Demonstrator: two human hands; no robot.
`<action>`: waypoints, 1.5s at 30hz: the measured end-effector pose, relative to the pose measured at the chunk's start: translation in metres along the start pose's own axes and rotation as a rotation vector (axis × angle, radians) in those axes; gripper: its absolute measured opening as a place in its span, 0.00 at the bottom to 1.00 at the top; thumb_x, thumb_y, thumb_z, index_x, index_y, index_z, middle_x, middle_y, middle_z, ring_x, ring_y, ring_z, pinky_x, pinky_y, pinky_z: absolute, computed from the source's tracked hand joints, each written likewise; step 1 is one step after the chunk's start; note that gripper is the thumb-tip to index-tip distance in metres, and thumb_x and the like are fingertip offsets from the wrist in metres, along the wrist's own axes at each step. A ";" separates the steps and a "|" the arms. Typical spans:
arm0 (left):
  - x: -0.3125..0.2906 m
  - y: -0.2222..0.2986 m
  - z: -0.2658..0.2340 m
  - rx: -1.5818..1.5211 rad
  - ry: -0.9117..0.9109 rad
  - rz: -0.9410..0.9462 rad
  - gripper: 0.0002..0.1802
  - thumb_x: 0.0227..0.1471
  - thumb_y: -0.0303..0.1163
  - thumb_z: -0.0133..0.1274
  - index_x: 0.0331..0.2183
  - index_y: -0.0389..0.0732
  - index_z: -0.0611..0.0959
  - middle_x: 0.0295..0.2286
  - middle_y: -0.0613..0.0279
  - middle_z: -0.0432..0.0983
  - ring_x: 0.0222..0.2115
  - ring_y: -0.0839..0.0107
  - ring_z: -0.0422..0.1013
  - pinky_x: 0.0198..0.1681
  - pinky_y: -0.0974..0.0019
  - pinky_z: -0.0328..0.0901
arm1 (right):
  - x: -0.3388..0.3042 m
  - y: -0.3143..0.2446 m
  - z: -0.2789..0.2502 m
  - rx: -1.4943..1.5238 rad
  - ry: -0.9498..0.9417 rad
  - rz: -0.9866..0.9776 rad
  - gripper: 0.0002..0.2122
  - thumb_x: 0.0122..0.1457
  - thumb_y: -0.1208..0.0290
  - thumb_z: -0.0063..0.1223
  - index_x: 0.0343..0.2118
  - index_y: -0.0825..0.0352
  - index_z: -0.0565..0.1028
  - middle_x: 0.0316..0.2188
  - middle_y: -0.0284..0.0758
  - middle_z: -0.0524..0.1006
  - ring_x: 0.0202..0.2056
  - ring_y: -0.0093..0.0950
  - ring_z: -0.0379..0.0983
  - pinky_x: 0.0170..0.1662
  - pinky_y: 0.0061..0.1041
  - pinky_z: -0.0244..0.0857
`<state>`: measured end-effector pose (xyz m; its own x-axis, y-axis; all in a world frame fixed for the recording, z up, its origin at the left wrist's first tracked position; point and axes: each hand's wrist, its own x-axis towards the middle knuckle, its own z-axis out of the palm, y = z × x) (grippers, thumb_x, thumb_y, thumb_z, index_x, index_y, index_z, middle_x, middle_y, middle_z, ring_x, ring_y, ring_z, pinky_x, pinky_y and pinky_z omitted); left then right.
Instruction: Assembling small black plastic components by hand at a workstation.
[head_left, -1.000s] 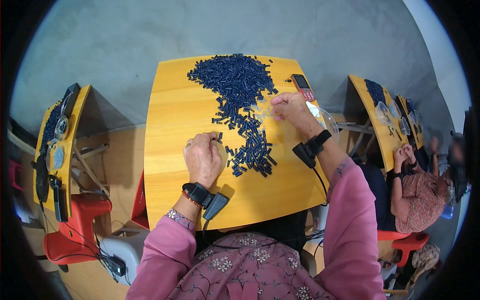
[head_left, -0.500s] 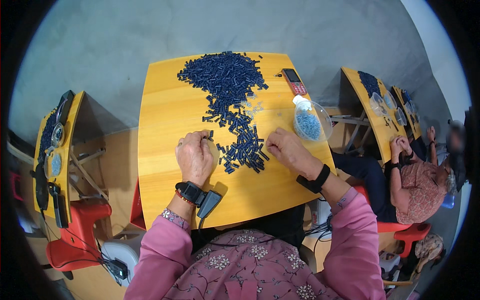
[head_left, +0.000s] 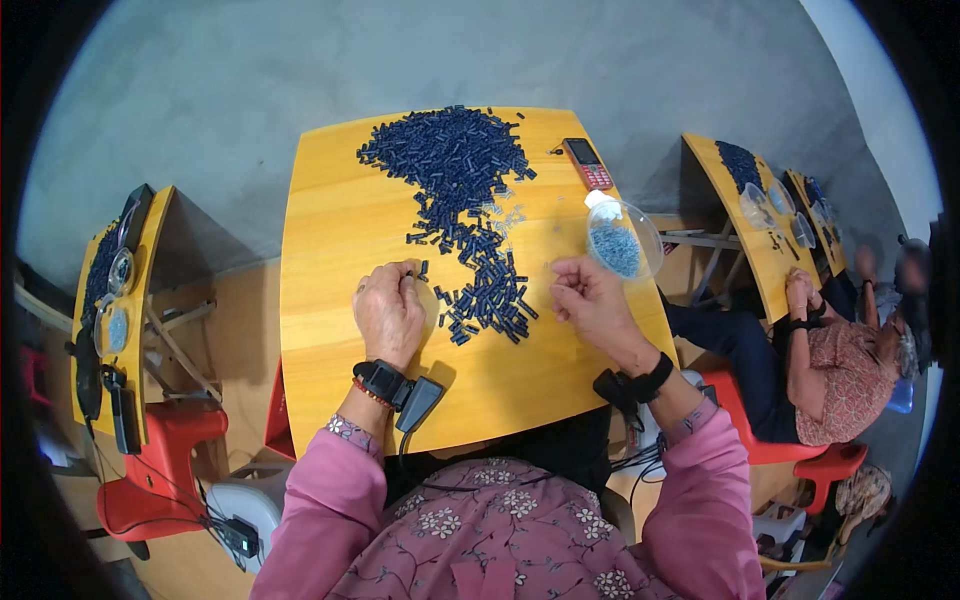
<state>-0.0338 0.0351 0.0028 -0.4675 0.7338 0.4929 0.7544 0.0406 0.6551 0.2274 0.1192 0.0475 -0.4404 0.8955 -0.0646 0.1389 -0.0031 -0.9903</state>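
Note:
A winding pile of small dark blue tube-like pieces (head_left: 450, 150) runs down the middle of the yellow table (head_left: 330, 220). Left of its near end rests my left hand (head_left: 390, 312), its fingers closed with a dark piece showing at the fingertips. One loose piece lies just beside those fingertips. Over the right side of the table, my right hand (head_left: 595, 305) is pinched; whatever is between its fingers is too small to make out. Close beyond it stands a clear round tub (head_left: 652, 240) holding many tiny light blue pieces (head_left: 615, 248).
A red keypad phone (head_left: 587, 165) lies at the far right, near a white scrap (head_left: 600, 200). Small clear bits (head_left: 513, 214) are scattered beside the pile. Another person (head_left: 850, 380) sits at a table on the right. On the left are another table (head_left: 150, 240) and a red chair (head_left: 165, 470).
My right hand has shifted right, away from the pile and toward the tub, with its fingers pinched. My left hand stays nearly in place.

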 end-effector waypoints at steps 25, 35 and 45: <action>-0.005 0.017 -0.024 -0.699 0.016 -0.226 0.05 0.55 0.21 0.53 0.36 0.34 0.81 0.28 0.69 0.75 0.27 0.83 0.68 0.34 0.77 0.65 | -0.075 -0.019 0.012 0.377 -0.096 -0.066 0.10 0.60 0.81 0.54 0.45 0.70 0.75 0.32 0.34 0.78 0.31 0.21 0.77 0.35 0.21 0.76; -0.041 0.043 -0.041 -1.588 -0.384 -0.690 0.09 0.57 0.21 0.52 0.41 0.36 0.80 0.31 0.59 0.78 0.28 0.73 0.73 0.36 0.70 0.70 | -0.075 -0.022 0.030 0.422 -0.137 -0.057 0.07 0.60 0.80 0.52 0.41 0.71 0.76 0.33 0.35 0.78 0.32 0.23 0.78 0.36 0.24 0.77; -0.058 0.053 -0.046 -1.586 -0.476 -0.686 0.08 0.57 0.23 0.52 0.41 0.36 0.79 0.33 0.57 0.78 0.29 0.71 0.74 0.38 0.68 0.72 | -0.074 -0.028 0.048 0.393 -0.147 -0.110 0.07 0.60 0.78 0.54 0.40 0.70 0.78 0.32 0.33 0.78 0.31 0.20 0.75 0.35 0.21 0.74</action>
<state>0.0122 -0.0366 0.0358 -0.0992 0.9919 -0.0791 -0.7502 -0.0223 0.6608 0.2133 0.0314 0.0737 -0.5590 0.8273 0.0557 -0.2515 -0.1052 -0.9621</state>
